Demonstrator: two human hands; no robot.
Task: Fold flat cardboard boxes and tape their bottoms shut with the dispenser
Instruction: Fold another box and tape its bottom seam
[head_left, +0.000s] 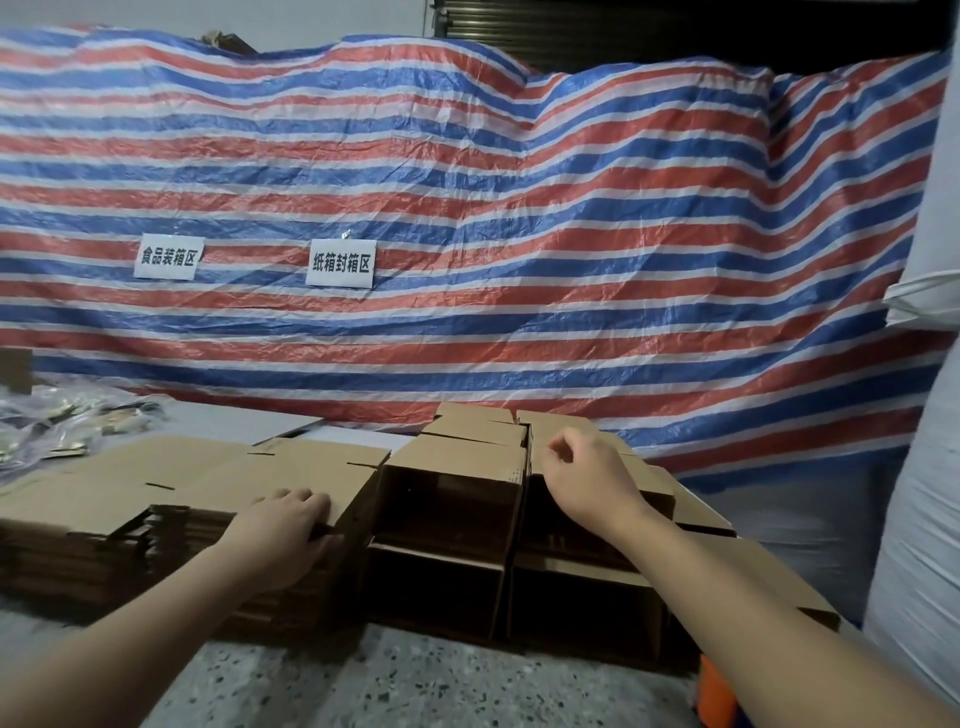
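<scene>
Light: dim, flat indoor light on the striped tarp (467, 208).
Shadows: box openings below the tarp nearly black.
Distortion: wide-angle bowing at edges.

A stack of flat cardboard boxes (171, 499) fills the left of the work area, with folded boxes (452, 519) piled side by side just right of it, leaving no gap between the two. The left hand (291, 525) grips the stack's near right corner; the right hand (582, 473) hovers over the folded boxes with open air around it. A striped tarp (467, 208) walls off the rear, a white sack (919, 519) blocks the right, and bare speckled floor (415, 680) lies open in front
</scene>
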